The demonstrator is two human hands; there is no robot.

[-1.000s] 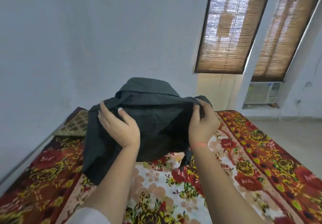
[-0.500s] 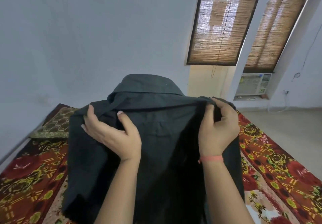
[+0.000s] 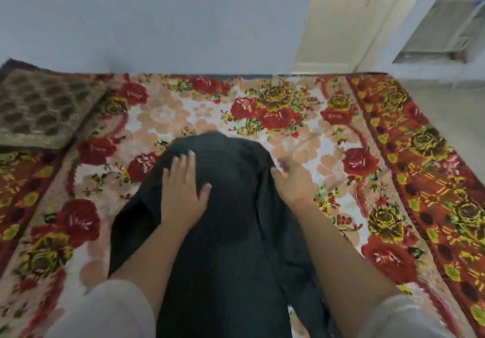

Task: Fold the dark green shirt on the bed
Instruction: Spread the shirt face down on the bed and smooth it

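The dark green shirt (image 3: 236, 206) lies lengthwise on the flowered bed cover (image 3: 328, 153), its far end rounded and its near end running out of view below. My left hand (image 3: 183, 188) rests flat on the shirt's left shoulder area, fingers spread. My right hand (image 3: 294, 182) lies at the shirt's right edge, fingers stretched onto the bed cover; the frame is blurred, and whether it pinches cloth is unclear.
A brown patterned cushion (image 3: 39, 109) sits at the far left of the bed. A pale wall (image 3: 157, 22) runs along the far side. The floor (image 3: 459, 117) and a white window unit (image 3: 446, 33) are at the right.
The shirt was held up in the air by both hands; now it lies on the bed with both hands lowered onto it. The view has tilted down.
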